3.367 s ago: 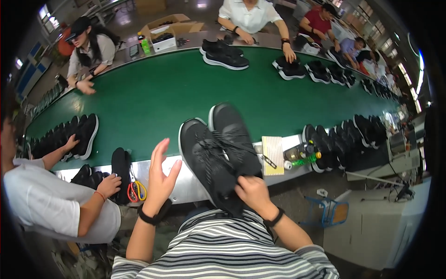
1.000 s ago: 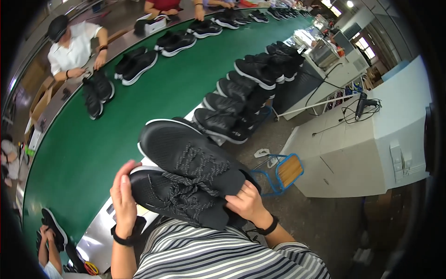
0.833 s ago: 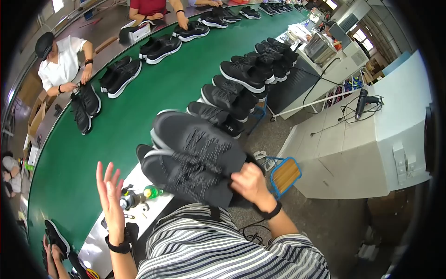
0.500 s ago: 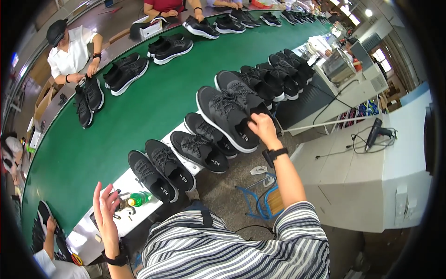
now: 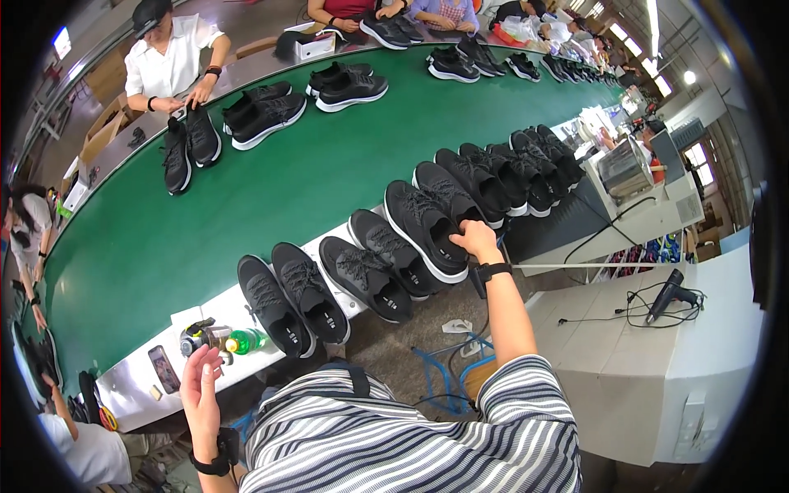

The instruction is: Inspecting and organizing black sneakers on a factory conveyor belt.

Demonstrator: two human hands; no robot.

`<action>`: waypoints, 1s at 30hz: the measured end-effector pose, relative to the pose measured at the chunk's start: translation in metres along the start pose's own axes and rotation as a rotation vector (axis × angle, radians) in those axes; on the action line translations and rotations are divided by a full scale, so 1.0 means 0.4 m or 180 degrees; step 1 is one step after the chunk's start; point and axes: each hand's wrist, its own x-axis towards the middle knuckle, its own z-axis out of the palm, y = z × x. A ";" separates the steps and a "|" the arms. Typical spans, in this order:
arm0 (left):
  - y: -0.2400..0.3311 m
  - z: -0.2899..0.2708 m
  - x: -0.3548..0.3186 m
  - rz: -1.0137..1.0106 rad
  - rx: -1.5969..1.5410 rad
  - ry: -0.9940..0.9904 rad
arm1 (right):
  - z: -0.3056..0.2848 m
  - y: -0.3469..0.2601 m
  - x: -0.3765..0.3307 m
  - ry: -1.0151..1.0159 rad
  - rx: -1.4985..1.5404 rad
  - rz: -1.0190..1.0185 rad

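Note:
My right hand is closed at the heels of a pair of black sneakers with white soles, its fingers partly hidden by the shoes. This pair stands at the right end of a row along the white ledge. Two more pairs are to its left: a middle pair of sneakers and a left pair of sneakers, toes facing away from me. Low on the left, my left hand is raised, open and holding nothing. Nearest to it are a green bottle and a phone.
A green belt curves past, carrying more black sneakers. Further sneakers crowd the right. A co-worker in white handles shoes across the belt. A heat gun lies on a pale cabinet; a blue stool stands below.
The pair in my right hand has come down and right, level with the row. My left hand's fingers have curled a little. The view has shifted, showing the phone.

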 end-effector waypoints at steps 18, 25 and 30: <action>0.033 -0.013 -0.021 0.0290 0.0151 -0.0217 | 0.031 0.053 0.038 -0.0346 0.0298 -0.0363; -0.009 -0.002 -0.034 0.0168 0.0497 0.0021 | 0.027 0.046 0.015 -0.0036 -0.0047 -0.0759; -0.026 0.025 -0.031 -0.0170 -0.0054 -0.0175 | 0.032 0.018 -0.007 0.0272 -0.0049 -0.0080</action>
